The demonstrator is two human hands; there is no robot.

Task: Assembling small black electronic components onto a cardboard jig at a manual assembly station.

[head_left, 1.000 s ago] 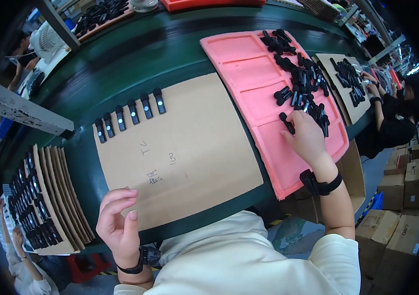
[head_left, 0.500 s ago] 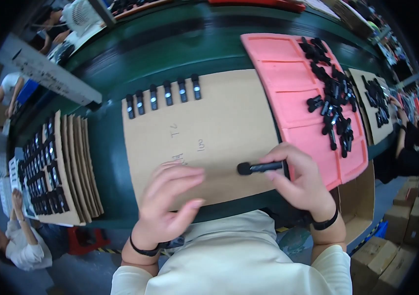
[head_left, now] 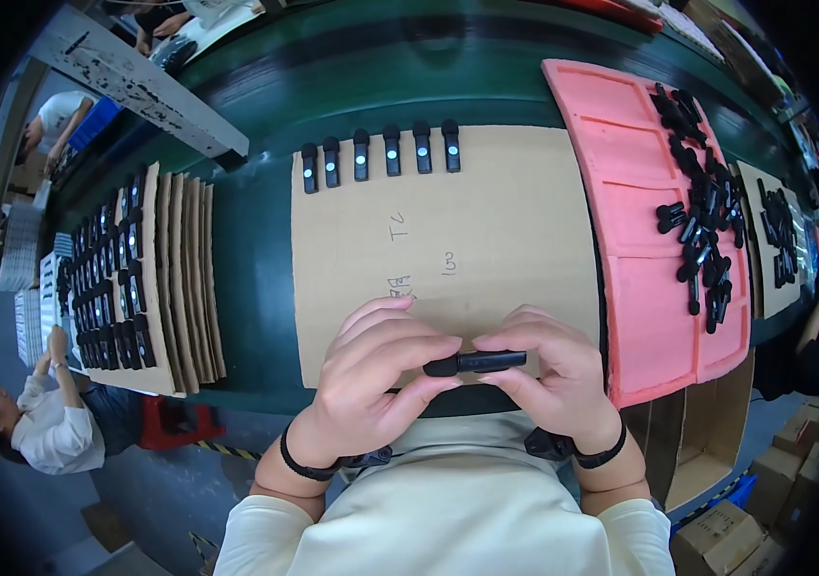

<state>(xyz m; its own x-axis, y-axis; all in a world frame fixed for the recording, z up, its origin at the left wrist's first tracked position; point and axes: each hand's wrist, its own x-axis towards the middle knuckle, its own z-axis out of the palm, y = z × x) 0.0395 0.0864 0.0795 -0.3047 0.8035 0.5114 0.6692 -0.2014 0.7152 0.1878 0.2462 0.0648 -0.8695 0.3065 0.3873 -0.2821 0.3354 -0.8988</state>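
A small black microphone (head_left: 493,362) with a rounded foam tip lies level between my two hands, above the near edge of a cardboard sheet (head_left: 525,211). My left hand (head_left: 363,376) pinches it at the foam tip, thumb below and fingers above. On its slim body close my right hand's (head_left: 563,370) thumb and fingertips. Along the sheet's far left edge several like microphones (head_left: 392,150) stand in a neat row, each showing a pale round spot. Handwritten marks show on the bare cardboard.
Right of the sheet lies a pink tray (head_left: 632,197) with a loose heap of microphones (head_left: 702,226). Stacked cardboard sheets (head_left: 189,288) bearing rows of microphones stand at the left. A metal post (head_left: 155,101) rises there. Co-workers sit at both sides of the green table (head_left: 261,221).
My left hand, formerly open and apart, has come over and taken hold of the microphone's foam tip. My right hand has brought the microphone left and nearer me. The view has shifted.
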